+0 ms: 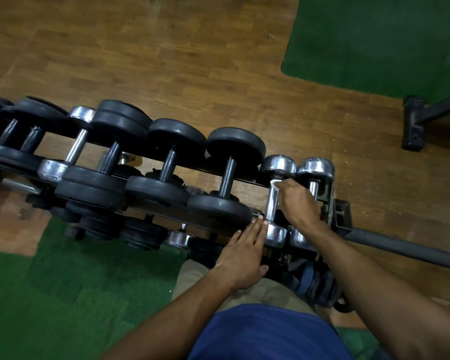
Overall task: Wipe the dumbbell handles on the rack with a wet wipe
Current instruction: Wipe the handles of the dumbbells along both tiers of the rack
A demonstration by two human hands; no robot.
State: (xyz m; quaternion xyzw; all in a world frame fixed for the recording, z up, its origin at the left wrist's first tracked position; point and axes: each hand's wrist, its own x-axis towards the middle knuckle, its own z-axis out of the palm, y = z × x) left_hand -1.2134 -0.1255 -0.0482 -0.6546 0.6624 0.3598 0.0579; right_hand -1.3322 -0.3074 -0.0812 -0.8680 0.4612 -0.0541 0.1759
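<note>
A black dumbbell rack (213, 221) runs across the view with several black and chrome dumbbells on its top tier. My right hand (295, 198) grips a white wet wipe (275, 183) against the upper end of the knurled handle of a chrome dumbbell (278, 165), second from the rack's right end. My left hand (240, 258) lies flat with straight fingers on the rack's front rail, fingertips touching the lower end of that handle. Another chrome dumbbell (315, 168) sits just right of it, partly hidden by my right hand.
More dumbbells sit on a lower tier (140, 233). A black bar (400, 246) sticks out from the rack's right end. A black equipment foot (413, 123) stands at the far right. Wooden floor and green mats (374, 40) surround the rack.
</note>
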